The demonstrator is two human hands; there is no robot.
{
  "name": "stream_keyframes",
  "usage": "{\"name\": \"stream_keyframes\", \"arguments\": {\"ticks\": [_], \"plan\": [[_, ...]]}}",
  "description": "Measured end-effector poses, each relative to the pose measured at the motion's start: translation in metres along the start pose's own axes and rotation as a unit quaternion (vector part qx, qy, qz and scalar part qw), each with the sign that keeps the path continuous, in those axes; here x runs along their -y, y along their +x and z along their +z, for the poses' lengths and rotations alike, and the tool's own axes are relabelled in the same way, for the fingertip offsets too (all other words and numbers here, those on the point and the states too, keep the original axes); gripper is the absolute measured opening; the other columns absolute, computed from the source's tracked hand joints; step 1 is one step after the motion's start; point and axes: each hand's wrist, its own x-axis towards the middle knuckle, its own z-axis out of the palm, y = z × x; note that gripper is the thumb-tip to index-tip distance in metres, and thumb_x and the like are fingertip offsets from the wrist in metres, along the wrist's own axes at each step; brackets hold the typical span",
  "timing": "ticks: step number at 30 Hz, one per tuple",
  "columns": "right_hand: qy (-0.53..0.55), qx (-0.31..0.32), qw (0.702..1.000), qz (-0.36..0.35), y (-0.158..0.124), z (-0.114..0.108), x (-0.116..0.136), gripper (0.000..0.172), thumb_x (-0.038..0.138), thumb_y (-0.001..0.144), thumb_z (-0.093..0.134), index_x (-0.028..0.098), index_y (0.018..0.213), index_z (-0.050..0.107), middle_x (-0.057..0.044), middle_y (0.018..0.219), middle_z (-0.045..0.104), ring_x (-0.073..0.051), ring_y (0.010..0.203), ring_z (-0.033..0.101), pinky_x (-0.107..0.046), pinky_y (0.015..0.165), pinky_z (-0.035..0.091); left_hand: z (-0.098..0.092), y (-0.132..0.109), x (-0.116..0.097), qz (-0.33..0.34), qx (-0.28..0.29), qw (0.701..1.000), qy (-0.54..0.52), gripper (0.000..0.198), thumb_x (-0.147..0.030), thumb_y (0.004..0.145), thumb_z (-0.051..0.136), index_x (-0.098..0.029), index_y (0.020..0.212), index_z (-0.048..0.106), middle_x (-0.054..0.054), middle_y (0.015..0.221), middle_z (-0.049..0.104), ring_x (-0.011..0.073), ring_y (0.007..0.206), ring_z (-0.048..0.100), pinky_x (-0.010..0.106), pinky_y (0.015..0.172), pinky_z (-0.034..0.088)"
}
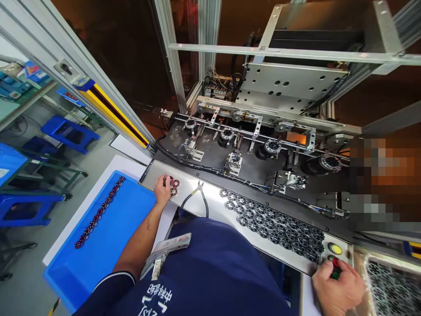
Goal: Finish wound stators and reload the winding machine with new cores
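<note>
My left hand (161,191) is at the left end of the metal ledge, its fingers closed on a small dark round part beside several red-wound stators (175,184). Wire cutters (200,187) with dark handles lie on the ledge to its right, jaws toward the machine. My right hand (340,285) is over the ledge's right end. Its thumb and fingers are apart around a red button (335,261) and a green button (335,274), which show between them; whether it presses either cannot be told. Several rows of dark stators (279,229) lie left of that hand.
A machine bed with several round fixtures (272,146) runs behind the metal ledge (210,199). A yellow button (335,249) sits behind my right hand. A blue tray (131,219) with a row of red stators is at left. A box of dark rings (391,285) is at right.
</note>
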Motion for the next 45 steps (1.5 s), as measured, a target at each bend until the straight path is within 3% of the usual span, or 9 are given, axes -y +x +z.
{"name": "stream_keyframes", "arguments": {"ticks": [6,33,41,45], "plan": [[0.013,-0.004,1.0,-0.012,-0.0002,0.0013,0.0001,0.029,0.042,0.078,0.052,0.02,0.091,0.065,-0.014,0.078,0.059,-0.039,0.086,0.059,-0.055,0.074,0.048,-0.0005,0.0008,-0.0006,-0.004,0.0,1.0,0.003,0.04,-0.044,0.099,0.046,-0.014,0.111,0.069,0.013,0.103,0.073,0.0236,0.102,0.067,0.036,0.095,0.051],[0.006,0.0,1.0,0.017,-0.0044,0.0065,-0.0097,0.027,0.039,0.085,0.049,0.015,0.093,0.06,-0.018,0.097,0.063,-0.031,0.096,0.059,-0.049,0.089,0.049,-0.0021,0.0055,-0.0019,0.013,0.008,1.0,0.027,0.043,-0.046,0.096,0.045,-0.014,0.116,0.065,0.016,0.109,0.07,0.0259,0.1,0.066,0.041,0.096,0.05],[0.01,0.012,1.0,0.017,-0.0039,0.0044,-0.0086,0.03,0.042,0.086,0.047,0.015,0.092,0.059,-0.02,0.096,0.062,-0.033,0.097,0.059,-0.05,0.088,0.049,-0.0008,0.005,-0.0049,0.018,-0.002,1.0,0.013,0.046,-0.046,0.097,0.045,-0.013,0.123,0.062,0.017,0.114,0.07,0.026,0.104,0.067,0.041,0.097,0.052],[0.012,0.015,1.0,0.021,-0.003,0.0036,-0.0077,0.031,0.043,0.086,0.046,0.015,0.09,0.059,-0.023,0.097,0.062,-0.034,0.097,0.059,-0.051,0.087,0.049,-0.0026,0.0054,-0.0082,0.032,-0.007,0.999,0.005,0.043,-0.045,0.096,0.047,-0.013,0.119,0.064,0.02,0.128,0.063,0.0282,0.118,0.062,0.042,0.099,0.052]]}}
